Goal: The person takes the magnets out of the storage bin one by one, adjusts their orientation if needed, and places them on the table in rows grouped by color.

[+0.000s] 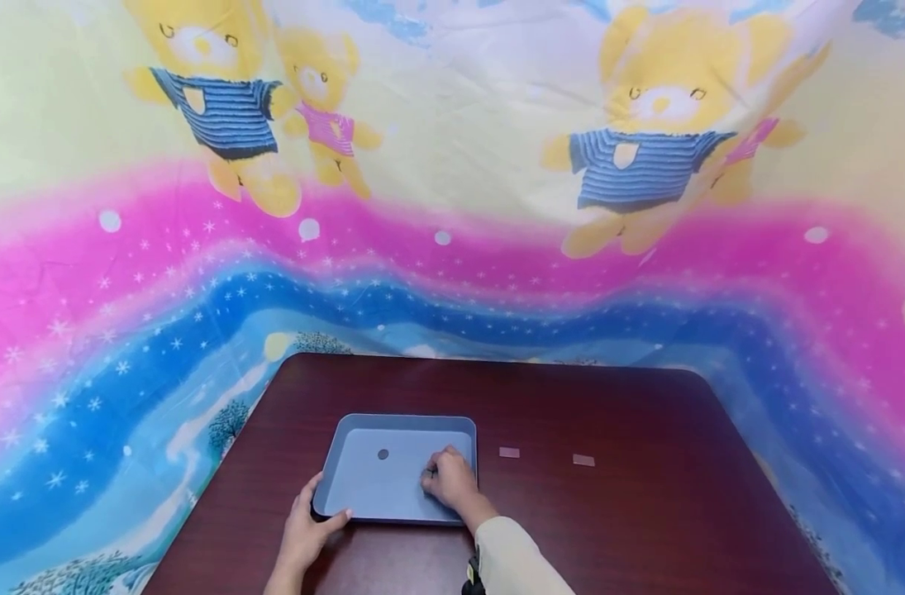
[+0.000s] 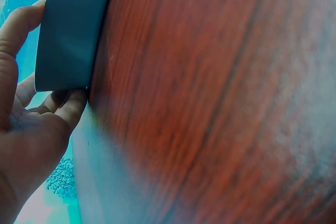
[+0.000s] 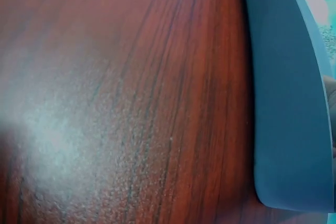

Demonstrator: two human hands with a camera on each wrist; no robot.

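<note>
A shallow grey-blue tray (image 1: 407,508) lies on the table. My left hand (image 1: 307,521) grips its near left corner, thumb along the front wall and fingers at the left side. The left wrist view shows that hand (image 2: 31,129) around the tray's corner (image 2: 68,45). Over the right part of the tray floor, my right hand (image 1: 452,479) has its fingers curled and fingertips together, pinching a small dark piece mostly hidden by them. A small dark grey disc (image 1: 383,454) lies flat in the tray, left of that hand.
Two small pinkish rectangles (image 1: 509,452) (image 1: 583,460) lie flat on the dark red wooden table (image 1: 645,529), right of the tray. Behind the table hangs a cloth printed with bears (image 1: 645,165). The tray's outer wall (image 3: 289,103) fills the right of the right wrist view.
</note>
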